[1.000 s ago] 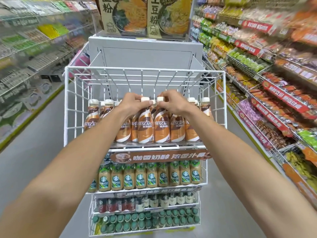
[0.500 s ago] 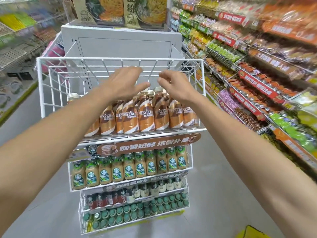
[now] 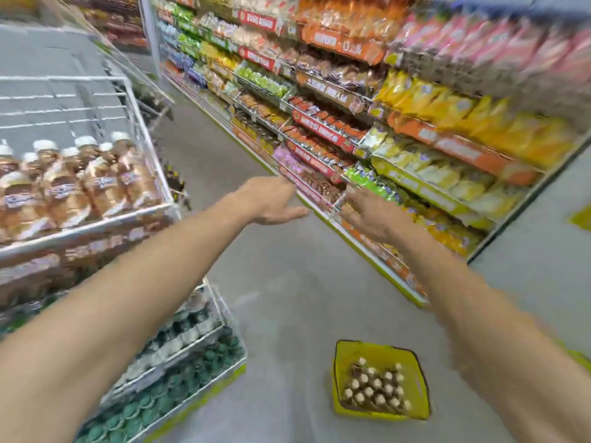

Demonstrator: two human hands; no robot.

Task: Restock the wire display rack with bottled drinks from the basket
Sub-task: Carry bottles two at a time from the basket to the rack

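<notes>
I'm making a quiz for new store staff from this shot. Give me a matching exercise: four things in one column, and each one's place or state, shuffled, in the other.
Things
1. yellow basket
2. brown rack bottles
3. green-capped bottles
4. left hand

Places or states
A. lowest tier of the wire rack
B. raised in the air, fingers straight, holding nothing
C. on the floor, with bottles inside
D. top tier of the wire rack

Pairs: 1-C; 2-D; 3-A; 4-B
</notes>
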